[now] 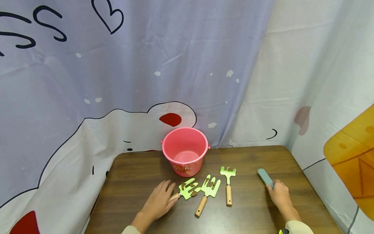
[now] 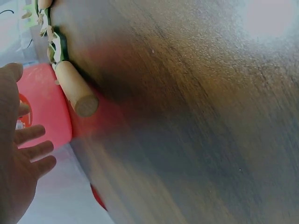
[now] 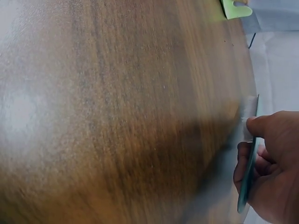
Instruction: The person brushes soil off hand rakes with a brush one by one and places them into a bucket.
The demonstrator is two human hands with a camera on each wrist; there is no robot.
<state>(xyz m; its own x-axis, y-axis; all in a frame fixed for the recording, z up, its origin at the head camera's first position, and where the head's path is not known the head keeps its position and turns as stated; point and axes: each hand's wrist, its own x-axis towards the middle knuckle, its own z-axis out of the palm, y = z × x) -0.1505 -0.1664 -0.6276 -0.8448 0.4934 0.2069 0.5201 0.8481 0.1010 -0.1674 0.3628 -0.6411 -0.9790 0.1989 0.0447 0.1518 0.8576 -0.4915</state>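
My right hand (image 1: 281,195) grips a teal-backed brush (image 1: 264,177) by its handle, above the right part of the table. Its pale bristles (image 3: 249,108) face the table side in the right wrist view. On the left, my left hand (image 1: 157,200) is held with extended fingers beside a green toy hand fork (image 1: 187,189). That fork's wooden handle (image 2: 77,88) shows apart from the fingers in the left wrist view. A second green fork (image 1: 210,187) and a small green rake (image 1: 228,174) lie to its right. Brown patches mark all three tool heads.
A pink bucket (image 1: 198,166) stands behind the tools near the back edge of the brown wooden table (image 1: 248,214). A printed curtain (image 1: 140,74) hangs behind the table and continues along both sides.
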